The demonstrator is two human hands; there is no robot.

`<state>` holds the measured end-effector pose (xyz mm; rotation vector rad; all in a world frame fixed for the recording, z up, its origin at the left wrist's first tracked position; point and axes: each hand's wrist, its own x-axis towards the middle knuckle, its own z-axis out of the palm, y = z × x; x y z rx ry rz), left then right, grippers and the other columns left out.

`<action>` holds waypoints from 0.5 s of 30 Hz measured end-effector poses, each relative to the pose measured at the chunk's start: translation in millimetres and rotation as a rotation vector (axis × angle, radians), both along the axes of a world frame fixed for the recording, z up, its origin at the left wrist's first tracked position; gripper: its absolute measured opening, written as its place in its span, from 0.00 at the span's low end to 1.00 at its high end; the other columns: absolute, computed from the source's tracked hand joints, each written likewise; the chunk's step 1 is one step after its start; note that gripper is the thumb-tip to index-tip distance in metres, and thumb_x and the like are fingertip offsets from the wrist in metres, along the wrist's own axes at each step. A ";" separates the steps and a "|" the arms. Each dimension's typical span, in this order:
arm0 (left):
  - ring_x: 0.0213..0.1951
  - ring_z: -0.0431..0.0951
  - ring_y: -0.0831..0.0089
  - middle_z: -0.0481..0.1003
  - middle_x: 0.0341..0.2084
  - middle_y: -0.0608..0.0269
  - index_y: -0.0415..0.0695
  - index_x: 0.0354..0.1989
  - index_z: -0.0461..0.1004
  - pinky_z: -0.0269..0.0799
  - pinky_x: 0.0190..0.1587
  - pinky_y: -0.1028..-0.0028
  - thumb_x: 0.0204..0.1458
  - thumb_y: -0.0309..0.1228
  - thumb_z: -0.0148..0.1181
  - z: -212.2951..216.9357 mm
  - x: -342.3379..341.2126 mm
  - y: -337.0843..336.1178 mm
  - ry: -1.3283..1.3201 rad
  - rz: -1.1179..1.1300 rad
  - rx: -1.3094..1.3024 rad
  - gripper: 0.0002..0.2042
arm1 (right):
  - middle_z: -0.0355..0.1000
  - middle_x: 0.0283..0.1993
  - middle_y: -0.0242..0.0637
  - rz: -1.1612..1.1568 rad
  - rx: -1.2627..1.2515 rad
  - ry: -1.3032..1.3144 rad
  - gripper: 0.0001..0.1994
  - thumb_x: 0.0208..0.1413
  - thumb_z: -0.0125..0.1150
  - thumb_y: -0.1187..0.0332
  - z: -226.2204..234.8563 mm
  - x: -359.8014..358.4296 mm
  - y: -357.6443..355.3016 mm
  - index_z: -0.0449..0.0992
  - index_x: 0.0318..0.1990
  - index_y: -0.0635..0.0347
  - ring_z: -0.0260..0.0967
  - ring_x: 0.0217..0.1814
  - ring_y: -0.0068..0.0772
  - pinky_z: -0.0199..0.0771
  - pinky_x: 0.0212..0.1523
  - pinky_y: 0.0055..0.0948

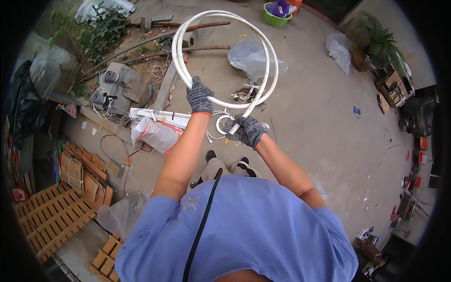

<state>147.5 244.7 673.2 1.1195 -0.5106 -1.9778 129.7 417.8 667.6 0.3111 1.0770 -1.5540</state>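
Observation:
A loosely coiled white tube (175, 54), a hose or flexible pipe, is held up in front of me in wide loops. My left hand (199, 96), in a grey knitted glove with an orange cuff, is closed around the coil's lower left side. Lower and to the right, my gloved right hand (246, 130) grips the tube close to a cut end, which pokes out past the fingers toward me. Behind that hand, a smaller white ring (220, 123) shows low down near my feet, partly covered by the glove.
Left of my feet lie a white-and-red sack (157, 134) and long white strips (162, 117). A clear plastic bag (251, 58) is beyond the coil. Slatted wooden pallets (54, 218) stand at lower left. Rusty pipes (206, 48) stick out over the floor at far left.

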 end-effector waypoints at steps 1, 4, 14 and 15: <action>0.06 0.52 0.81 0.53 0.05 0.73 0.50 0.18 0.57 0.48 0.09 0.79 0.47 0.34 0.52 -4.7 3.4 0.9 0.045 -0.029 -0.029 0.11 | 0.68 0.30 0.47 0.010 0.005 -0.015 0.06 0.53 0.40 0.71 1.2 -1.7 0.4 0.62 0.34 0.64 0.69 0.30 0.44 0.74 0.30 0.41; 0.06 0.52 0.81 0.53 0.05 0.74 0.51 0.19 0.58 0.48 0.09 0.80 0.47 0.32 0.51 -5.1 9.7 0.8 0.134 -0.073 -0.031 0.10 | 0.69 0.27 0.44 0.069 0.019 0.043 0.09 0.53 0.43 0.65 -7.7 -1.8 6.6 0.64 0.34 0.63 0.69 0.27 0.41 0.74 0.28 0.38; 0.07 0.51 0.84 0.52 0.06 0.76 0.53 0.19 0.59 0.50 0.11 0.81 0.49 0.35 0.49 23.5 55.8 -54.7 0.181 -0.284 -0.032 0.09 | 0.66 0.33 0.48 0.339 0.253 1.515 0.36 0.38 0.58 0.49 -18.9 -2.9 48.1 0.56 0.51 0.65 0.65 0.35 0.40 0.65 0.37 0.32; 0.08 0.51 0.83 0.52 0.05 0.76 0.53 0.19 0.59 0.51 0.12 0.81 0.50 0.36 0.48 24.9 56.9 -56.7 0.194 -0.307 -0.023 0.10 | 0.65 0.35 0.48 0.413 0.198 1.759 0.38 0.36 0.59 0.48 -9.3 -8.7 52.9 0.54 0.52 0.64 0.63 0.37 0.42 0.63 0.39 0.34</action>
